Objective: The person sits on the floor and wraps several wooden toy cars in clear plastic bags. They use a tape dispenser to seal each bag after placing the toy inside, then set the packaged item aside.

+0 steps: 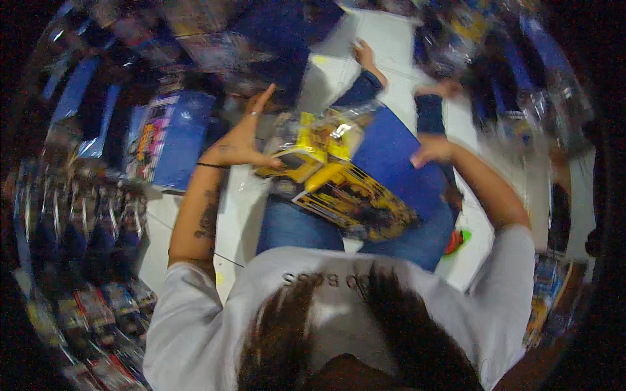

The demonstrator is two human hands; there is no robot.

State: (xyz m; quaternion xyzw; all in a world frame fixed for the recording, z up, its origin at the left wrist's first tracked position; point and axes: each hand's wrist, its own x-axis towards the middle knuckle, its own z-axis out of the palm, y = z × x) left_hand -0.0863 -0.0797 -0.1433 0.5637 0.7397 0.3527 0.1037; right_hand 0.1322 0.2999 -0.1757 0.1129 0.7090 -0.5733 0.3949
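A yellow toy truck [326, 163] in clear, shiny plastic packaging lies tilted over my lap, with a flat blue panel [398, 153] on its right side. My left hand [244, 140] is spread beside the left end of the package, its fingers stretched away from me and its thumb at the truck's edge. On the other side, my right hand [433, 151] is at the right edge of the blue panel, thumb over it and fingers closed; it is somewhat blurred. The truck's near end is smeared by motion.
My legs in blue jeans [300, 228] stretch out over a pale floor [385, 29]. Left is a blue package with a colourful printed side [156, 140]. Rows of clear-wrapped packages [85, 208] stand further left; more packs line the right. A red and green object [458, 243] lies by my right thigh.
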